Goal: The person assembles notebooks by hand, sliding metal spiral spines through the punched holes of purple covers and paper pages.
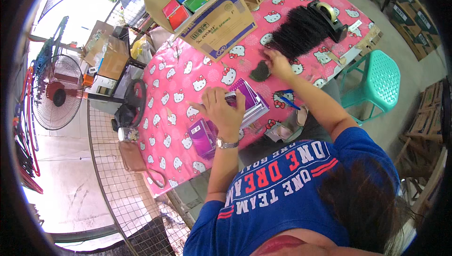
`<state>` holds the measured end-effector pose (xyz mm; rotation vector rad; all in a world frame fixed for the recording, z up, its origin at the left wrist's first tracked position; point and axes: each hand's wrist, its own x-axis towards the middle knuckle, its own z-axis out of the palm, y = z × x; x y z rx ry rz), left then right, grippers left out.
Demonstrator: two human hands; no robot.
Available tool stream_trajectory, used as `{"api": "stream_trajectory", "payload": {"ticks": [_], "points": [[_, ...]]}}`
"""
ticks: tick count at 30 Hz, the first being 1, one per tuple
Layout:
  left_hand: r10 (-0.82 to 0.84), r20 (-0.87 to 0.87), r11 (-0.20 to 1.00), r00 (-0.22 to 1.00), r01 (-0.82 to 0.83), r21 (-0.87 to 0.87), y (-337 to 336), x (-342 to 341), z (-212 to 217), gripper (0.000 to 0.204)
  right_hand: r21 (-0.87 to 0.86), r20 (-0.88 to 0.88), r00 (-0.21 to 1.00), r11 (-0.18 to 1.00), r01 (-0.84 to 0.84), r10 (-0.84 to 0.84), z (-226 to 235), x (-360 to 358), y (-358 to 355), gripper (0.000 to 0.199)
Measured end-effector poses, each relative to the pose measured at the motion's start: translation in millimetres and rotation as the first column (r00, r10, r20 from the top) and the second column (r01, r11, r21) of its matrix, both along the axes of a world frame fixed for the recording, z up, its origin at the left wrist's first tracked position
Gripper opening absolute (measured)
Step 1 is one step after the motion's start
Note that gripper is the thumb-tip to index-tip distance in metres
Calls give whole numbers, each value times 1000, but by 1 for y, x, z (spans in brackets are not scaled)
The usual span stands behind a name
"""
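Observation:
My left hand [221, 111], with a wristwatch, lies on a stack of purple packets [252, 100] and grips the top one at its edge. My right hand [278, 64] reaches further across the table and pinches a small tuft of dark hair [260, 71]. The tuft lies at the edge of a large bundle of black curly hair [301, 30]. Another purple packet [202, 137] lies by my left wrist. All of this rests on a table with a pink cloth printed with white cats [174, 81].
An open cardboard box [212, 20] with coloured packets stands at the far end, and a black tape dispenser [329, 18] sits beside the hair. A blue-handled tool [285, 98] lies near my right forearm. A teal stool [379, 79], a floor fan [56, 93] and wire mesh [127, 185] surround the table.

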<state>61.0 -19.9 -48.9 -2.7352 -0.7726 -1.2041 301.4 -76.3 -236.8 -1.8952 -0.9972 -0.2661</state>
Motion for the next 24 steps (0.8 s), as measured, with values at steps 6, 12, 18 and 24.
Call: {"api": "stream_trajectory", "payload": {"ticks": [6,12,18,24], "points": [[30,-34,1000,999,-30,-5,6,-15,1,31,-118,-285,954,984,-132,94,23,-55,11,48],[15,-43,1000,999,-14,14,4,-18,-3,33,336,-740,446,852,-402,503,20,-70,15,34],[23,-51,1000,998,-22,17,6,-23,-4,34,249,-731,541,901,-355,415,33,-74,16,28],[27,-92,1000,995,-27,6,5,-15,3,36,-282,-289,880,844,-455,378,9,-53,27,29]]}}
